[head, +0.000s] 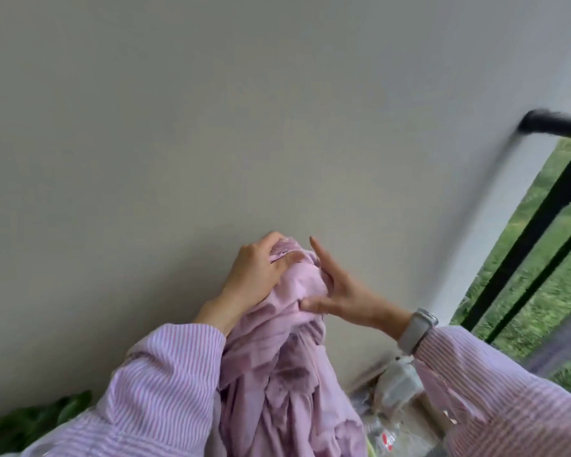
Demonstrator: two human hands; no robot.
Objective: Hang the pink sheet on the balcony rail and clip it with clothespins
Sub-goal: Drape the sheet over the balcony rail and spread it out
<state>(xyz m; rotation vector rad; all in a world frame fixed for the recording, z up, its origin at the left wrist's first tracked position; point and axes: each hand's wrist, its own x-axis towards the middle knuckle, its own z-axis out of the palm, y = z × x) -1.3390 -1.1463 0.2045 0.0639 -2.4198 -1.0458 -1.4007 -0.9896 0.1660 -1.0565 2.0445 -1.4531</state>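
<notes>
A plain grey wall is faced; the black balcony rail is blurred. The pink sheet is gripped by left hand fingers; right hand fingers are spread against it.

A plain pale wall fills most of the view. Beyond its right edge lies green grass. In the lower left corner, dark green leaves show against the wall's base. At the lower right, on the floor near the wall, sit blurred clear plastic items, one with a red and white label.
</notes>
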